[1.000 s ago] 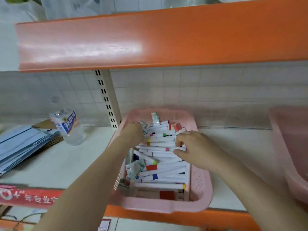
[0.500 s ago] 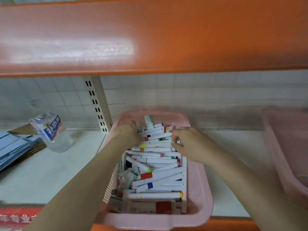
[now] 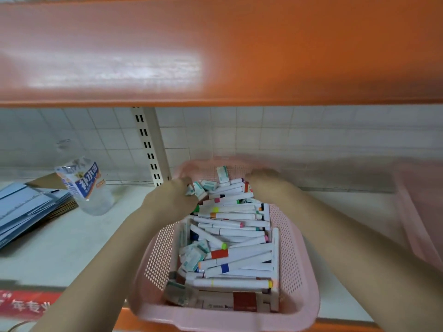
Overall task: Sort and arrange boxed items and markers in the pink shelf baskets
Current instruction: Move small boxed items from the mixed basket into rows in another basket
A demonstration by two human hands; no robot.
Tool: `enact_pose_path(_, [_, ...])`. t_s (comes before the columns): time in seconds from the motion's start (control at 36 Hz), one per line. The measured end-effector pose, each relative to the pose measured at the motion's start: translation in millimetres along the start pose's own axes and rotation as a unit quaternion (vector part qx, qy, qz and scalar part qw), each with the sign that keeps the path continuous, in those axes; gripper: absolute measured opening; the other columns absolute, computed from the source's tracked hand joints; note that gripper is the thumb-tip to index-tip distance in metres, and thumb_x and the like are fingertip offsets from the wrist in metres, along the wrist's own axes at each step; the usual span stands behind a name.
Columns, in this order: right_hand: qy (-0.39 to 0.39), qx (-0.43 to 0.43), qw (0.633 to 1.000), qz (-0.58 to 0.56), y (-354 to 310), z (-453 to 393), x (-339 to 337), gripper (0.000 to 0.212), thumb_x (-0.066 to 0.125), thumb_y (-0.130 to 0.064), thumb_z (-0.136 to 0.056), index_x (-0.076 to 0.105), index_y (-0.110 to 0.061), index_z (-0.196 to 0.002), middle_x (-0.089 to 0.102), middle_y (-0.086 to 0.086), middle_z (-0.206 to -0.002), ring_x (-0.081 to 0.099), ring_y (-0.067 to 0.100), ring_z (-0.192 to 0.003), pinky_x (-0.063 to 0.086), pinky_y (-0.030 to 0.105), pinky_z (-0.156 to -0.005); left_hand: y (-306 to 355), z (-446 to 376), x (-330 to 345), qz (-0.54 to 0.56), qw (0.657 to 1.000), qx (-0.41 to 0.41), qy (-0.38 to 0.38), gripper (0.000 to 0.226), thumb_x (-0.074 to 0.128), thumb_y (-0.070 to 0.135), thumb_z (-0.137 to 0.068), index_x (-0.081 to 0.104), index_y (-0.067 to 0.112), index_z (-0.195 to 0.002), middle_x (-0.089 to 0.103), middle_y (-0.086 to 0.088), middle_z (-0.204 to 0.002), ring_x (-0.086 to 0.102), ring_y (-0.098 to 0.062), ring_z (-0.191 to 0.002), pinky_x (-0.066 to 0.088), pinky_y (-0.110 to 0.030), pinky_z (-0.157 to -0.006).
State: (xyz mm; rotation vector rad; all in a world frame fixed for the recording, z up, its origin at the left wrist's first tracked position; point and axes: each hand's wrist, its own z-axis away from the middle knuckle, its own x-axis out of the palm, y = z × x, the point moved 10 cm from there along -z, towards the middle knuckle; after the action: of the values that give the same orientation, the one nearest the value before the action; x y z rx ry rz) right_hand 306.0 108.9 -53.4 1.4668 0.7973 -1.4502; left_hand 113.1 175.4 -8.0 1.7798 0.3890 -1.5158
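Head view puts the pink basket (image 3: 291,255) in the lower centre of the frame, sitting on the white shelf board (image 3: 72,243) with its near rim hanging toward the orange front edge (image 3: 340,327). It is heaped with white markers (image 3: 230,232) lying mostly crosswise, their coloured caps pointing both ways, and several small teal-and-white boxed items (image 3: 193,256) are wedged down the left side and at the far end, one standing on end against the back wall of the basket. The left hand (image 3: 173,200) is at the far left corner, fingers curled in among the small boxes and marker ends; it seems to be gripping something there, but what exactly cannot be told. The right hand (image 3: 262,177) reaches to the far right rim, blurred, and whether it holds the rim or a marker cannot be told. The step looks like gathering the far pile into order, and it would go best by squaring the markers between both hands so the caps line up, then lifting the loose boxes out to one side instead of burying them. With the heap high at the back, a hard push could spill markers over the rim. A second pink basket (image 3: 422,212) stands just beside, at the right edge. Farther left are a slotted upright (image 3: 149,144), a tilted plastic bottle (image 3: 84,185) and a stack of blue flat sheets (image 3: 21,209).
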Motion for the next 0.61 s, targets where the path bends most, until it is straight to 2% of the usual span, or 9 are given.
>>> enact_pose_path(0.14, [0.029,0.009,0.999,0.019,-0.1,-6.8,1.1,0.024,0.051,-0.003,-0.088,0.061,-0.012,-0.109,0.055,-0.002,-0.089,0.053,0.015,-0.08,0.043,0.027,-0.065,1.6,5.1,1.3,0.013,1.0,-0.001,-0.006,0.012,0.048,0.021,-0.087,0.055,0.019,-0.097,0.06,0.003,-0.078,0.06,-0.015,-0.07,0.05,-0.03,-0.061])
enact_pose_path(0.25, [0.029,0.011,0.999,0.01,1.0,-6.0,1.6,0.025,0.053,-0.006,-0.091,0.058,-0.007,-0.115,0.053,0.004,-0.099,0.047,0.017,-0.083,0.04,0.026,-0.068,6.5,6.4,2.0,0.021,1.0,0.004,-0.011,0.012,0.048,0.02,-0.087,0.056,0.018,-0.095,0.059,0.002,-0.077,0.058,-0.016,-0.069,0.046,-0.027,-0.06])
enact_pose_path(0.33, [0.036,0.006,0.999,-0.014,-0.5,-3.7,-0.5,0.024,0.055,-0.01,-0.092,0.059,-0.005,-0.115,0.051,0.005,-0.096,0.049,0.019,-0.085,0.039,0.026,-0.068,10.3,7.6,1.3,0.019,1.0,0.007,-0.011,0.012,0.047,0.021,-0.088,0.056,0.019,-0.097,0.057,0.005,-0.076,0.056,-0.015,-0.068,0.043,-0.026,-0.059])
enact_pose_path(0.44, [0.03,0.006,0.997,-0.075,0.3,1.0,-1.1,0.024,0.053,-0.012,-0.095,0.059,-0.008,-0.118,0.061,0.004,-0.103,0.053,0.017,-0.083,0.043,0.025,-0.071,16.4,10.1,1.7,0.017,1.0,0.009,-0.019,0.014,0.049,0.021,-0.088,0.056,0.017,-0.1,0.059,0.003,-0.08,0.059,-0.015,-0.07,0.052,-0.032,-0.064])
enact_pose_path(0.5, [0.028,-0.01,0.992,-0.119,-2.0,6.6,-4.1,0.027,0.049,-0.014,-0.096,0.057,-0.011,-0.122,0.062,0.006,-0.108,0.054,0.019,-0.087,0.043,0.027,-0.075,19.6,11.9,1.2,0.018,1.0,0.01,-0.021,0.015,0.049,0.02,-0.088,0.057,0.017,-0.1,0.058,0.003,-0.08,0.058,-0.014,-0.069,0.05,-0.031,-0.063])
enact_pose_path(0.61, [0.077,-0.026,0.987,-0.14,-3.1,21.3,-19.9,0.031,0.049,-0.023,-0.099,0.049,-0.008,-0.126,0.06,0.01,-0.108,0.05,0.02,-0.084,0.04,0.029,-0.068,27.7,17.0,-0.8,0.028,0.999,0.017,-0.022,0.015,0.049,0.02,-0.089,0.056,0.016,-0.101,0.059,0.002,-0.082,0.058,-0.015,-0.07,0.051,-0.033,-0.066])
